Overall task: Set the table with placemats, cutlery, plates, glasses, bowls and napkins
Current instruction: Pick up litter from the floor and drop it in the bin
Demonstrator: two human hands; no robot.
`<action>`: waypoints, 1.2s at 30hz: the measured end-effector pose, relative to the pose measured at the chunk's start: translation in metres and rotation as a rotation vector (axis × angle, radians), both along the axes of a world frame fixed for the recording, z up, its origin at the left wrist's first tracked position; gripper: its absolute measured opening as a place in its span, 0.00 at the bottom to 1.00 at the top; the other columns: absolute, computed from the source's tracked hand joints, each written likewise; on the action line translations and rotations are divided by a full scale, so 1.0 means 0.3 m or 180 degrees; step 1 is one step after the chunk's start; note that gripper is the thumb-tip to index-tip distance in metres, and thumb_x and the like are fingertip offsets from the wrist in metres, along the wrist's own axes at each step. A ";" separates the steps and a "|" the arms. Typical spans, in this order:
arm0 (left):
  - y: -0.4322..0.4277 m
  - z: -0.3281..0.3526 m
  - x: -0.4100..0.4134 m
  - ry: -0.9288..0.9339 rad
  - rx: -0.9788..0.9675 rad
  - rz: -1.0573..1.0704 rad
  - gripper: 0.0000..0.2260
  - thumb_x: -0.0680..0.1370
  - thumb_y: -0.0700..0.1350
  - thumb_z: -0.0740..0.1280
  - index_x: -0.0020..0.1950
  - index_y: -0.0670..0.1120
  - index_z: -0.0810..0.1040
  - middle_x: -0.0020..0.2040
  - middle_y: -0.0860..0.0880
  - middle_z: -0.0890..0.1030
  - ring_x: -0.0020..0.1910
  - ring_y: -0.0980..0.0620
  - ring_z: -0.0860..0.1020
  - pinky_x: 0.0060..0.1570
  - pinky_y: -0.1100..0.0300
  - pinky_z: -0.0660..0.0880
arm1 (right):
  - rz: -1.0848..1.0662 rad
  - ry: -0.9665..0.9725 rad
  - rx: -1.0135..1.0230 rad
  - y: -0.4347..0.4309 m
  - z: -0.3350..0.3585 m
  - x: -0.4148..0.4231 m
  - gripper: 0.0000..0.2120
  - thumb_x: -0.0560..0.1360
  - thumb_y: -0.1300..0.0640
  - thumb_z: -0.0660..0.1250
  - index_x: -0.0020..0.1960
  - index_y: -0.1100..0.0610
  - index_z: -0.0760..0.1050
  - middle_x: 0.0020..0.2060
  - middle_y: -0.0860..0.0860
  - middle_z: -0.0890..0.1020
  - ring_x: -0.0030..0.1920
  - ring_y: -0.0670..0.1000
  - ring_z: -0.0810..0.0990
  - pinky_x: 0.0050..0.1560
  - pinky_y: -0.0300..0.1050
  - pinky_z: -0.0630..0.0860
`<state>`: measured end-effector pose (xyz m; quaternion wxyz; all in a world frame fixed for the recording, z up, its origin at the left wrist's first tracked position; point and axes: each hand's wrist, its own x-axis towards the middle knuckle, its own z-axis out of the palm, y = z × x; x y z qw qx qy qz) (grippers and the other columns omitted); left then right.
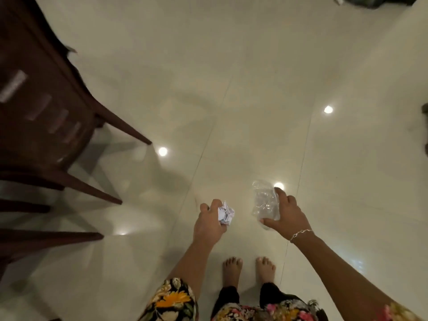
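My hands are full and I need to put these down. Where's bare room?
No table shows. Bare floor spreads ahead of the left hand with crumpled paper and right hand with a clear item, bordered left by dark chairs. Crowded where the chair legs splay.

A glossy, pale tiled floor point(231, 89) spreads under and beyond the left fingers point(216, 203). Well to their left stand dark wooden chairs point(46, 117), slanted legs resting on the tiles. Round light reflections point(162, 151) shine on the floor, one just beside the right fingers point(282, 193). Nearer than both are two bare feet point(232, 268) and a floral garment point(172, 302). Far beyond, top right, a dark shape point(368, 0) is cut off by the edge
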<state>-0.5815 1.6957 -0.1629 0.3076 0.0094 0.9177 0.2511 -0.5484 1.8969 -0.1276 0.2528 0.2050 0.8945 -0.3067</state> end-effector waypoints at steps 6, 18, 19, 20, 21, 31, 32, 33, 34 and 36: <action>-0.079 0.359 0.158 0.0456 0.0240 0.0435 0.23 0.71 0.40 0.69 0.64 0.48 0.67 0.54 0.47 0.64 0.49 0.42 0.77 0.49 0.54 0.76 | 0.0332 0.0419 0.0172 -0.064 0.360 0.065 0.43 0.67 0.49 0.73 0.74 0.51 0.51 0.61 0.57 0.67 0.57 0.61 0.74 0.55 0.48 0.72; -0.348 0.695 0.925 0.1102 0.0215 0.2265 0.25 0.71 0.42 0.70 0.65 0.49 0.67 0.53 0.48 0.65 0.50 0.43 0.77 0.49 0.59 0.71 | 0.1828 0.0924 -0.0099 -0.350 0.646 0.473 0.45 0.66 0.48 0.73 0.74 0.53 0.51 0.62 0.59 0.66 0.58 0.61 0.74 0.57 0.49 0.72; -0.380 0.707 1.007 0.1138 0.0220 0.2421 0.24 0.71 0.42 0.70 0.65 0.49 0.67 0.52 0.49 0.65 0.51 0.44 0.76 0.47 0.60 0.70 | 0.1972 0.0925 -0.0131 -0.393 0.657 0.517 0.45 0.66 0.48 0.73 0.74 0.53 0.50 0.63 0.58 0.66 0.58 0.61 0.74 0.57 0.49 0.71; -0.413 0.718 1.086 0.1181 0.0225 0.2596 0.24 0.71 0.42 0.70 0.64 0.48 0.68 0.52 0.49 0.65 0.51 0.45 0.76 0.45 0.62 0.69 | 0.2126 0.0915 -0.0162 -0.439 0.668 0.560 0.45 0.67 0.48 0.73 0.74 0.53 0.50 0.63 0.58 0.66 0.59 0.61 0.74 0.56 0.49 0.71; -0.444 0.728 1.165 0.1226 0.0239 0.2791 0.23 0.71 0.41 0.70 0.64 0.48 0.68 0.52 0.49 0.66 0.52 0.46 0.76 0.42 0.63 0.67 | 0.2273 0.0901 -0.0202 -0.483 0.678 0.604 0.44 0.67 0.48 0.72 0.74 0.52 0.50 0.62 0.58 0.66 0.58 0.60 0.74 0.54 0.48 0.71; -0.803 0.785 1.890 0.1426 0.0041 0.4381 0.24 0.70 0.43 0.71 0.64 0.51 0.68 0.52 0.49 0.66 0.45 0.48 0.75 0.46 0.62 0.71 | 0.3636 0.0856 -0.0475 -1.067 0.709 1.120 0.43 0.67 0.48 0.73 0.73 0.53 0.52 0.61 0.58 0.67 0.59 0.60 0.73 0.57 0.48 0.70; -0.854 0.788 1.965 0.1419 -0.0012 0.4482 0.24 0.70 0.43 0.71 0.64 0.51 0.68 0.52 0.49 0.66 0.45 0.48 0.75 0.46 0.62 0.70 | 0.3724 0.0852 -0.0515 -1.137 0.706 1.182 0.43 0.67 0.48 0.73 0.73 0.54 0.52 0.60 0.58 0.67 0.58 0.61 0.74 0.56 0.48 0.70; -0.908 0.792 2.040 0.1423 -0.0066 0.4576 0.24 0.71 0.44 0.71 0.64 0.51 0.67 0.52 0.49 0.65 0.44 0.49 0.74 0.45 0.63 0.69 | 0.3814 0.0840 -0.0555 -1.208 0.702 1.247 0.43 0.67 0.49 0.73 0.73 0.54 0.53 0.60 0.58 0.67 0.58 0.61 0.74 0.56 0.48 0.71; -0.963 0.794 2.121 0.1418 -0.0114 0.4670 0.23 0.71 0.44 0.71 0.64 0.50 0.67 0.52 0.50 0.65 0.43 0.51 0.73 0.44 0.64 0.68 | 0.3899 0.0801 -0.0590 -1.278 0.694 1.320 0.43 0.67 0.49 0.73 0.73 0.54 0.53 0.60 0.58 0.67 0.57 0.61 0.74 0.56 0.48 0.71; -1.086 0.808 2.274 0.1506 -0.0165 0.4888 0.24 0.71 0.44 0.71 0.64 0.50 0.67 0.52 0.50 0.65 0.43 0.52 0.72 0.42 0.65 0.65 | 0.4039 0.0777 -0.0664 -1.426 0.684 1.456 0.43 0.66 0.48 0.74 0.73 0.53 0.53 0.60 0.57 0.67 0.57 0.60 0.75 0.55 0.48 0.72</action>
